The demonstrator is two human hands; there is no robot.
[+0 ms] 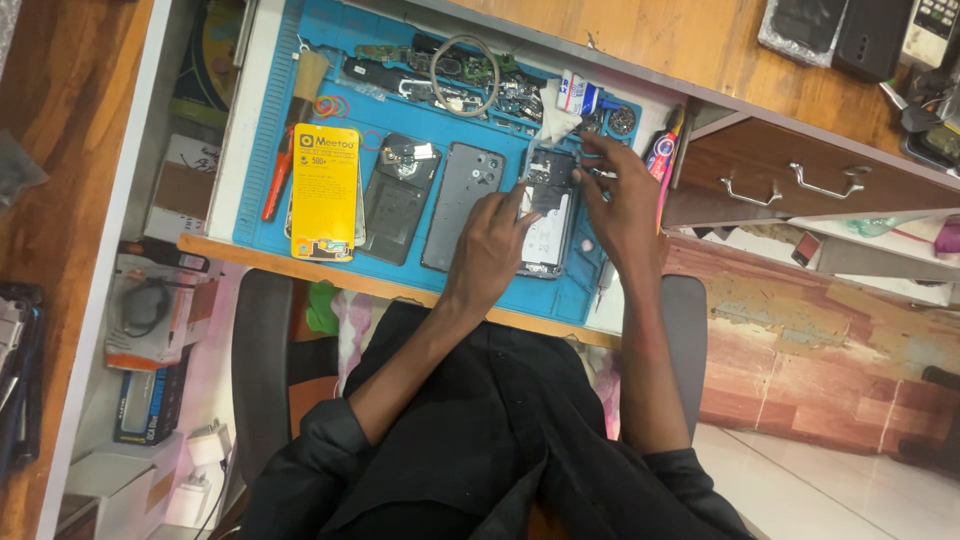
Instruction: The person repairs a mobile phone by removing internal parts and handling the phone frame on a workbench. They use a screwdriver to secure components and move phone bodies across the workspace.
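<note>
Black sleeves and a dark lap fill the bottom of the view, with both bare forearms reaching up to a blue rubber work mat (262,150) laid on the pale desk (225,120). On that mat, near its right end, lies an opened smartphone with its back removed and its innards showing (548,215). Her or his left hand (492,240) rests over the lower left side of this phone, the fingers curled and one fingertip pressed against a dark inner plate (551,180) at the phone's upper part. Opposite it, the right hand (620,205) covers the phone's right edge, its fingers bent together and touching the top of the same plate; whether either hand truly pinches the plate I cannot tell. Just left of the open phone sits a grey phone back cover with a camera cut-out (463,205), then a black phone shell (400,195), then a yellow card package (324,190). A red-handled tool (277,180) lies near the mat's left edge. Small circuit boards and a coiled wire ring (465,75) crowd the trays along the top of the mat.
</note>
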